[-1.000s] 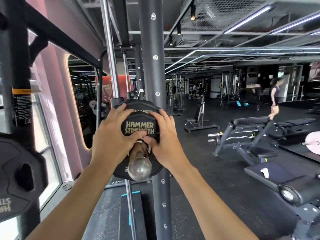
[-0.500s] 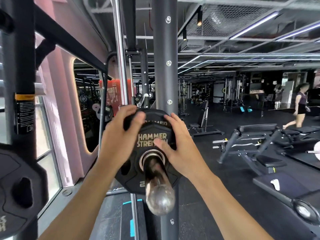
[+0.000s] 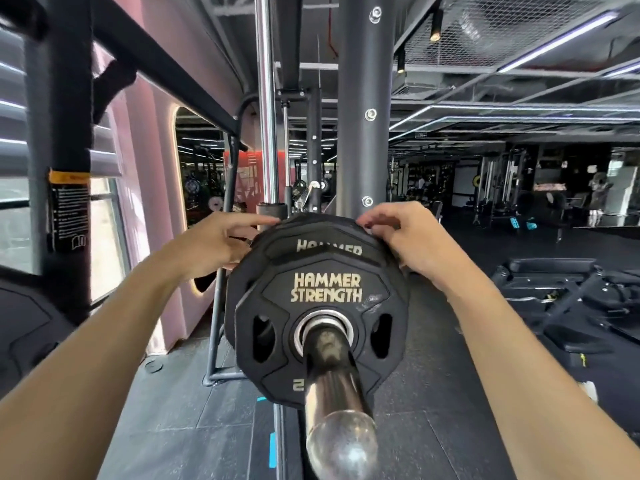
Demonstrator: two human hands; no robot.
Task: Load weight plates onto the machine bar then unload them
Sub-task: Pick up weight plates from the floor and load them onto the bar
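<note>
Two black Hammer Strength weight plates sit on the chrome machine bar, whose rounded end points toward me. The smaller front plate is threaded fully onto the sleeve. A larger rear plate stands right behind it, showing above and around it. My left hand lies with fingers stretched out against the rear plate's upper left rim. My right hand has its fingers curled over that plate's upper right rim. Neither hand touches the front plate's face.
A dark upright post and a chrome guide rod rise just behind the plates. Another black plate hangs at the far left on a black frame column. Benches stand to the right on the dark floor.
The front plate has slid farther along the bar, away from its end. Both hands have left its face and moved outward and up to the rear plate's rim. The view has come closer.
</note>
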